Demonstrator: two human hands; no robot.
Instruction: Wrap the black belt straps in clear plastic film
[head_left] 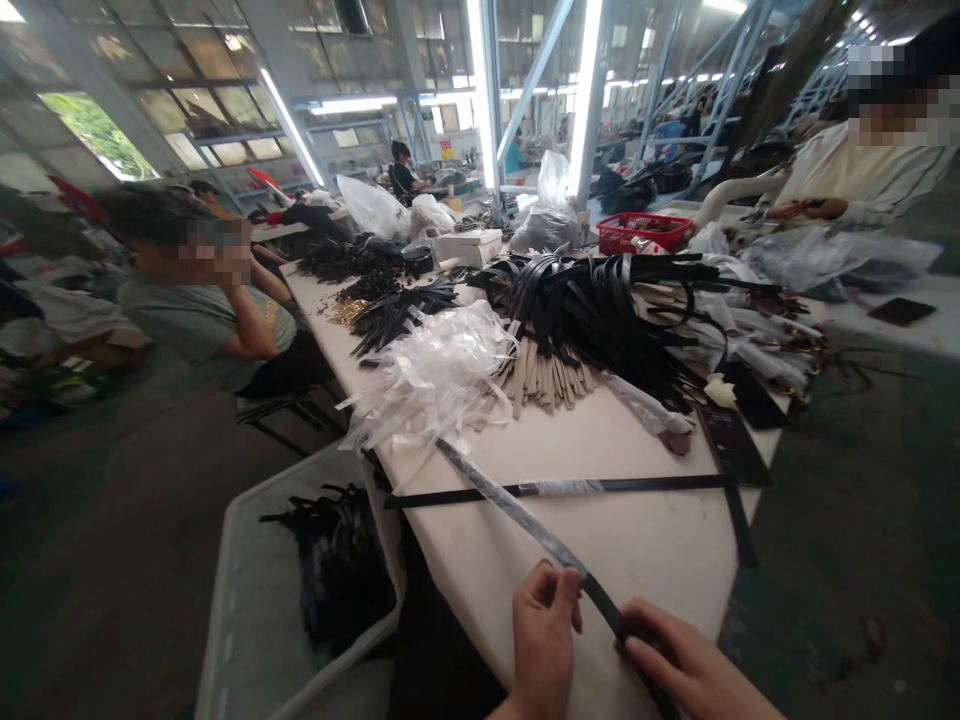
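Note:
A long black strap (pixel 517 510) runs from the white plastic strips (pixel 442 370) toward me, its far stretch wrapped in clear film. My left hand (pixel 545 625) pinches it between thumb and fingers where the film gives way to bare black. Further down, my right hand (pixel 667 645) is closed on the same strap near its lower part, which runs out of view at the bottom. Beyond both hands a second black strap (pixel 652 483) lies across the table, with a band of clear film around its middle.
Black straps with beige undersides (pixel 585 310) are heaped on the table (pixel 630 540). A phone-like dark slab (pixel 731 440) lies near the right edge. Below left stands a white bin (pixel 225 590) with black strips. One person (pixel 202 310) sits at left, another (pixel 862 170) at right.

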